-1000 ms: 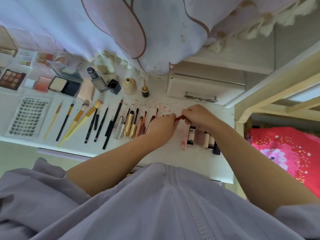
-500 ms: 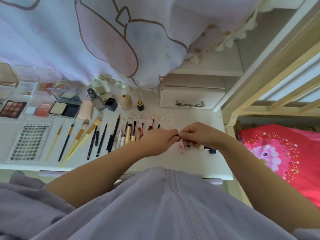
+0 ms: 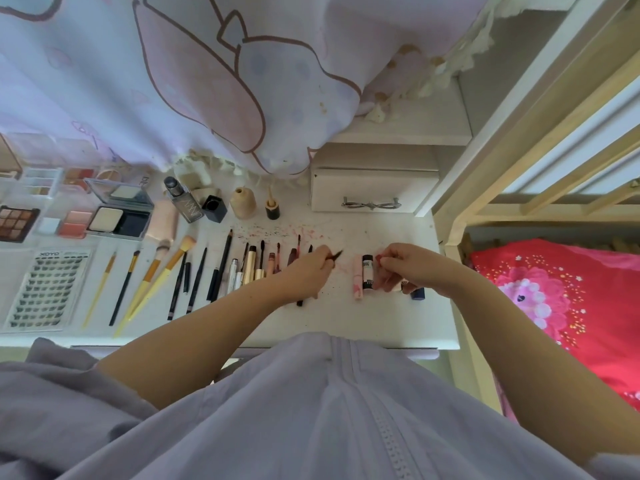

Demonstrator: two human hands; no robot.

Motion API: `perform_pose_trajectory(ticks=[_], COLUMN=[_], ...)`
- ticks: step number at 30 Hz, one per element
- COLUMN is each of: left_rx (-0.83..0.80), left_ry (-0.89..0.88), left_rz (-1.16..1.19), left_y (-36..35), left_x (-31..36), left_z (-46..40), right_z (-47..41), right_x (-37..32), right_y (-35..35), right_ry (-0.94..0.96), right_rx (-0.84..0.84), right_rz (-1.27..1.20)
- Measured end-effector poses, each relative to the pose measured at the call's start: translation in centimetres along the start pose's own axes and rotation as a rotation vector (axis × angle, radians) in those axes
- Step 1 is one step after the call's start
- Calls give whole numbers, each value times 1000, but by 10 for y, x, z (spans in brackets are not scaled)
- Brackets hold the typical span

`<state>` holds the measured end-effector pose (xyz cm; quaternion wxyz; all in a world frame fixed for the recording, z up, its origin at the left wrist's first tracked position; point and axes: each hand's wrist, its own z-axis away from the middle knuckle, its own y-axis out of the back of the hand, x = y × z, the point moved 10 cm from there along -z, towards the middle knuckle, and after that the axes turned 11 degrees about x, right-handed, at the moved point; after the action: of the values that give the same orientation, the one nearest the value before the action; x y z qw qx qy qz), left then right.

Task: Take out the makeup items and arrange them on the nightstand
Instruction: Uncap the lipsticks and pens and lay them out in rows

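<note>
On the white nightstand [image 3: 363,320] lie rows of makeup. My left hand [image 3: 308,271] pinches a thin dark lip wand [image 3: 335,255] whose tip points right. My right hand [image 3: 408,268] grips a small reddish cap or tube at its fingertips; what it is stays mostly hidden. Between the hands lie a pink tube [image 3: 358,278] and a black-and-white lipstick [image 3: 367,276]. A dark blue tube [image 3: 418,292] pokes out under my right hand. Left of my left hand lie brushes [image 3: 162,268], pencils and gold mascaras [image 3: 250,266].
Palettes [image 3: 15,223], a powder compact [image 3: 119,216], bottles [image 3: 183,199] and a lash card [image 3: 45,289] fill the left side. A small white drawer box [image 3: 372,188] stands at the back. A draped curtain [image 3: 207,81] hangs above. Red bedding [image 3: 561,306] lies to the right.
My hands were joined around one small item; now they have drawn apart, the left holding the wand, the right holding the other piece over the lipsticks.
</note>
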<state>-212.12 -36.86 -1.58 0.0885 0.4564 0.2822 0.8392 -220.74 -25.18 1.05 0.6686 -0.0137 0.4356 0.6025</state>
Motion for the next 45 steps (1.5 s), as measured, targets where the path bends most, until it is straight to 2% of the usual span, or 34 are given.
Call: perform_pose_trajectory(ticks=[3, 4, 11, 15, 22, 26, 29, 31, 34, 40, 43, 45], left_rx=[126, 163, 234, 244, 282, 360, 309, 210, 148, 258, 336, 369], left_ry=[250, 291, 184, 183, 70, -68, -144, -110, 59, 152, 32, -54], left_rz=[331, 370, -171, -350, -638, -606, -610, -655, -668, -505, -474, -373], left_y=[17, 21, 25, 21, 23, 28, -4, -35, -52, -43, -34, -28], left_x=[-23, -26, -28, -36, -27, 0, 24, 24, 7, 2, 23, 33], left_z=[-14, -18, -48, -53, -55, -49, -43, -43, -44, -35, -28, -20], right_z=[-7, -10, -34, -45, -56, -66, -69, -71, -75, -78, -70, -60], right_x=[8, 10, -13, -19, -21, -10, 0, -1, -3, -6, -14, -18], right_y=[-9, -14, -55, -75, -72, -24, 3, 5, -3, -7, -5, -1], right_ry=[-65, -72, 46, 65, 50, 13, -17, -6, 6, 104, 166, 161], right_rx=[46, 78, 265, 216, 230, 299, 291, 245, 181, 163, 97, 16], right_rz=[-33, -24, 276, 380, 358, 414, 416, 406, 376, 334, 326, 265])
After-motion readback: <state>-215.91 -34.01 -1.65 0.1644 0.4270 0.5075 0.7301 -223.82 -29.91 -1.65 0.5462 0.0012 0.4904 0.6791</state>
